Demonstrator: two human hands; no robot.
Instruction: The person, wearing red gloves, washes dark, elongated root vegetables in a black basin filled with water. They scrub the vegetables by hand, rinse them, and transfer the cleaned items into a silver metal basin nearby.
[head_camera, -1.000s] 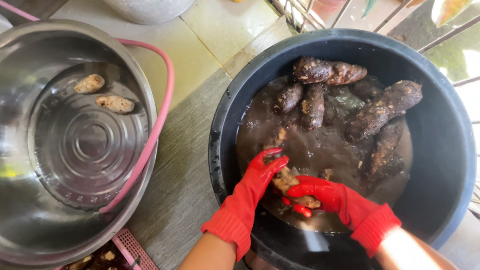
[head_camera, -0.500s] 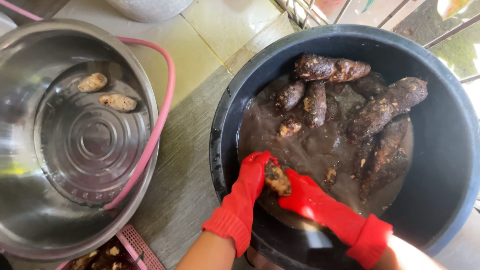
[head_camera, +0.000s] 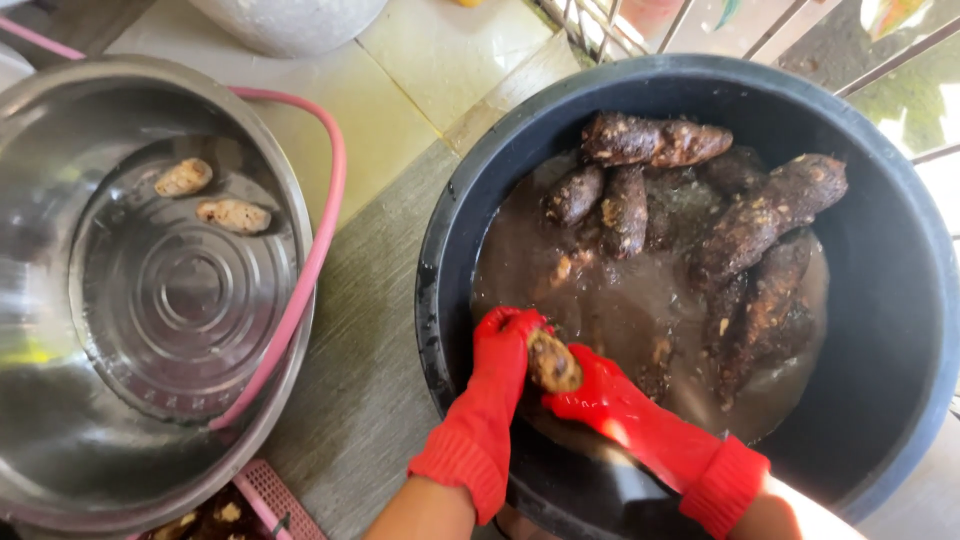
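Note:
Both my hands wear red rubber gloves and meet over the near side of a black tub (head_camera: 900, 250) of muddy brown water. My left hand (head_camera: 500, 350) and my right hand (head_camera: 600, 395) grip one small muddy root (head_camera: 553, 362) between them, just above the water. Several larger dark, mud-coated roots (head_camera: 760, 215) lie heaped in the far half of the tub. To the left stands a big steel basin (head_camera: 180, 420) with two small pale cleaned roots (head_camera: 232, 214) on its bottom.
A pink hose (head_camera: 325, 210) curves along the steel basin's right rim. A pink plastic basket (head_camera: 270, 495) with root scraps shows at the bottom edge. Pale floor tiles (head_camera: 420, 60) lie behind, a white container (head_camera: 290, 20) at top, and metal bars (head_camera: 600, 20) at top right.
My hands slid left toward the tub's near-left wall and lifted the small root out of the muddy water; the left hand now wraps over it.

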